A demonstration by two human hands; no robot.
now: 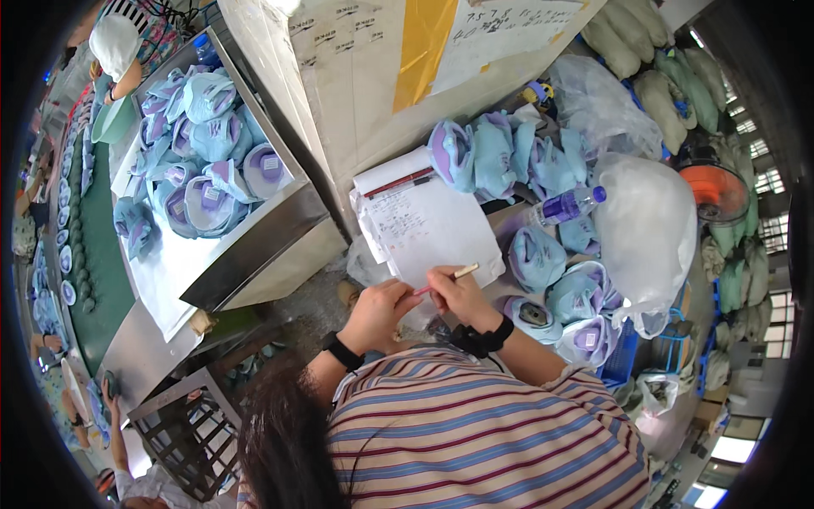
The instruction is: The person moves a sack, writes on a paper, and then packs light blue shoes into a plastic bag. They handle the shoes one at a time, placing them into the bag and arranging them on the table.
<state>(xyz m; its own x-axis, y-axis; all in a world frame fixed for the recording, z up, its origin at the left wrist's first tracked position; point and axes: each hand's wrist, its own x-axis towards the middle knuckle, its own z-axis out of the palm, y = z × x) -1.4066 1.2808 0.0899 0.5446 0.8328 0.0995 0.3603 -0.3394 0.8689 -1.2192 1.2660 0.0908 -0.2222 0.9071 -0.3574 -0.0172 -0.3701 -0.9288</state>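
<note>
My right hand (462,299) is closed round a slim pen (465,271), its pale tan end sticking up past the fingers. The fingers of my left hand (378,316) are pinched at the pen's thin pink end, so both hands meet on it. Just beyond them lies a stack of white paper sheets (437,233) with handwriting. A dark red pen-like stick (397,182) rests across the top of the sheets. Light blue and purple shoe uppers (537,258) lie to the right of the paper. My fingertips partly hide the pen.
A large white carton (356,93) rises behind the paper. At left, a metal-edged bench (254,254) bears heaped shoe uppers (208,127). A purple-labelled bottle (566,206) and a stuffed clear plastic bag (649,233) are at right. Other people work along a green conveyor (106,314).
</note>
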